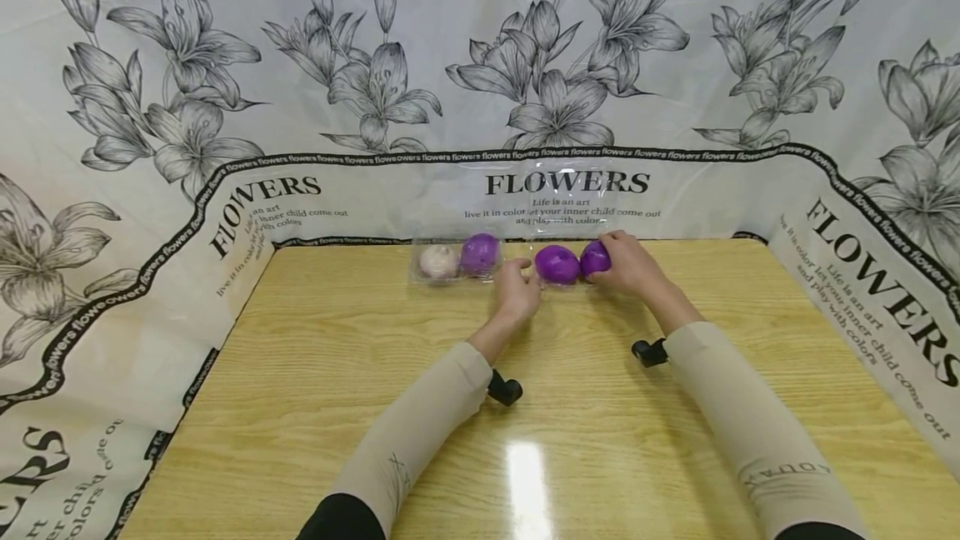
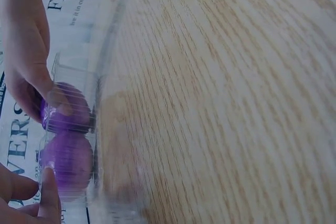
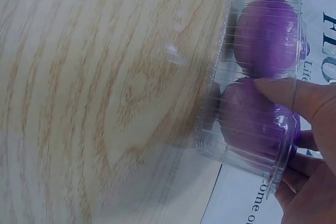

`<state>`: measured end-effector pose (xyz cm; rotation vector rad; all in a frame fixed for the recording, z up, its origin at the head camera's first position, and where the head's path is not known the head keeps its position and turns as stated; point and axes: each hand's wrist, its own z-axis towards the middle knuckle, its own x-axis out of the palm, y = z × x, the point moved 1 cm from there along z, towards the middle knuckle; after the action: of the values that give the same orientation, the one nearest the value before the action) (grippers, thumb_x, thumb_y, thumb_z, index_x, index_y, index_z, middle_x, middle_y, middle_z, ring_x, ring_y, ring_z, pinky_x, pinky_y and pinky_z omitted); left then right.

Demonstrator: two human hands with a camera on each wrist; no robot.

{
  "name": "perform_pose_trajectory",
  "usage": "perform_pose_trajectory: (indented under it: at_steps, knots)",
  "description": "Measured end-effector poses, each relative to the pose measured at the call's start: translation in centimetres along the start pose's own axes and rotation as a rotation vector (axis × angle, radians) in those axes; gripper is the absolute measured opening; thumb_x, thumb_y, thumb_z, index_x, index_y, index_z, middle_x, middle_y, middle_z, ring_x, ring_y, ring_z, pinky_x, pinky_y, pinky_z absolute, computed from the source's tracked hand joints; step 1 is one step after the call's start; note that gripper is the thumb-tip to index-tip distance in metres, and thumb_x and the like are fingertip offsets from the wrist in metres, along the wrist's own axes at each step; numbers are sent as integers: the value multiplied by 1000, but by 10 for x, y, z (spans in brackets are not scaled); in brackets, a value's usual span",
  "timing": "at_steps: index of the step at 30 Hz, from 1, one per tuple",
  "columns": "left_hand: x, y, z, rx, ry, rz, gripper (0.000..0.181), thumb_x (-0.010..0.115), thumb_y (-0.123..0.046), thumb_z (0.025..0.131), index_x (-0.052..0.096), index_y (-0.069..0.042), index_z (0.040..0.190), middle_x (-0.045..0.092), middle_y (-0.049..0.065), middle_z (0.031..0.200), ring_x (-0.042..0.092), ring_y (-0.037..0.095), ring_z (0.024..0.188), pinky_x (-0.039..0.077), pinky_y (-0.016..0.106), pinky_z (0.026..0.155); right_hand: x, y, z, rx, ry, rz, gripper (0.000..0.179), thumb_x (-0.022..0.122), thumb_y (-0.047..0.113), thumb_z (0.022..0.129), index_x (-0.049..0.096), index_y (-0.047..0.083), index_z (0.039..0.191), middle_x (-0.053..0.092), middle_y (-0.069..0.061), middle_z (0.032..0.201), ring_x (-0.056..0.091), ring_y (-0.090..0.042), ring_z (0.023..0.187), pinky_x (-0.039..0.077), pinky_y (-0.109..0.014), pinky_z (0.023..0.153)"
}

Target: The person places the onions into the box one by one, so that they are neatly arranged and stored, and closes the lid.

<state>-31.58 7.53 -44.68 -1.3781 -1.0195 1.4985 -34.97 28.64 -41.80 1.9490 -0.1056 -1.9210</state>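
A clear plastic box point(image 3: 212, 148) stands at the back of the table with its see-through lid point(image 1: 573, 190) raised against the cloth. Two glossy purple, roundish onion-like pieces sit in it, a left one point(image 1: 557, 264) and a right one point(image 1: 595, 258). My right hand point(image 1: 628, 263) grips the right piece, thumb point(image 3: 278, 92) on its near side and fingers behind. At the box's left end, my left hand point(image 1: 517, 290) pinches the rim between thumb and finger. Left of that hand, a second clear box point(image 1: 417, 273) holds a whitish round piece point(image 1: 438, 261) and a purple one point(image 1: 480, 253).
The wooden table point(image 1: 570, 440) reaches back to a white cloth point(image 1: 375, 207) printed with flowers and lettering, which hangs around it on the back and sides. A black wrist mount point(image 1: 506, 390) sticks out by the left sleeve, another point(image 1: 649, 352) by the right.
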Motion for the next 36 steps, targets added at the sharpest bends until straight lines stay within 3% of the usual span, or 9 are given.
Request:
perform_pose_trajectory:
  at_steps: [6, 11, 17, 25, 36]
  knots:
    - [0, -1, 0, -7, 2, -16, 40, 61, 3, 98, 57, 9, 137, 71, 24, 116, 76, 26, 90, 63, 25, 66, -8, -2, 1, -23, 16, 45, 86, 77, 24, 91, 31, -16, 151, 32, -41, 150, 33, -56, 138, 31, -68, 117]
    - [1, -1, -1, -19, 10, -24, 41, 60, 3, 99, 56, 7, 139, 70, 23, 119, 74, 26, 93, 63, 25, 68, -26, -9, 5, -16, 8, 111, 83, 69, 29, 98, 27, -20, 149, 28, -43, 152, 26, -58, 142, 22, -67, 121]
    - [2, 0, -1, -11, 25, 2, 40, 60, 1, 100, 56, 6, 140, 72, 22, 114, 75, 25, 90, 63, 25, 66, -47, -12, 16, 40, -31, 197, 81, 63, 27, 100, 21, -22, 150, 27, -45, 151, 26, -59, 142, 22, -67, 121]
    - [-1, -1, -1, 16, 41, 16, 40, 59, 0, 101, 55, 9, 140, 75, 19, 103, 76, 27, 90, 63, 25, 67, -62, -8, 32, 190, -20, 411, 94, 53, 36, 105, -10, -11, 157, 12, -39, 162, 17, -54, 149, 22, -64, 123]
    - [-4, 0, -1, -15, 51, 1, 42, 58, 0, 101, 53, 7, 142, 75, 18, 104, 75, 28, 92, 62, 25, 65, -61, -6, 45, 239, -8, 552, 89, 49, 37, 107, -7, -9, 158, 16, -32, 164, 20, -49, 151, 22, -60, 125]
